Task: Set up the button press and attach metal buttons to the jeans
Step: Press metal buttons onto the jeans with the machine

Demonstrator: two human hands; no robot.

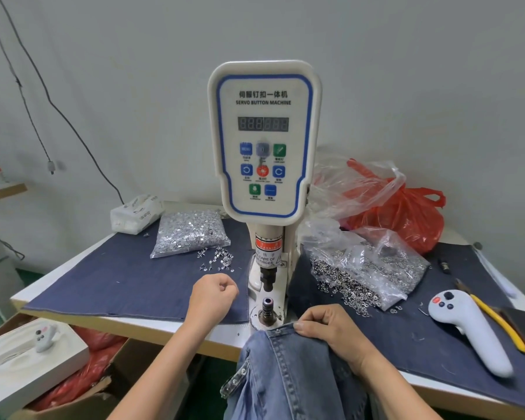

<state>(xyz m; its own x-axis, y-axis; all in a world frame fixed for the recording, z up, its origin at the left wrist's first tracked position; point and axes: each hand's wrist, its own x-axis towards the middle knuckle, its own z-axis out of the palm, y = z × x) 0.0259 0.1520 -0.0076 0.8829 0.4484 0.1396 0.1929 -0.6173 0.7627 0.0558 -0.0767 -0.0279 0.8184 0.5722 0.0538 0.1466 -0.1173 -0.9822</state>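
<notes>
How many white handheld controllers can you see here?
2. One white controller lies on the dark cloth right of the press. The other controller sits in a white tray inside the cardboard box at lower left. More may be hidden.

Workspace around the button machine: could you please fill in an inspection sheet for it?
Surface: table covered by dark blue cloth.
Job's things: button machine upright; jeans at the front edge; bag of tacks; bag of buttons, some spilled.
Clutter: tissue pack, red bag, white controller, yellow tool.
Grippers: left hand curled, contents hidden; right hand grips the jeans.
Cables: black cable hanging.
Surroundings: cardboard box.
</notes>
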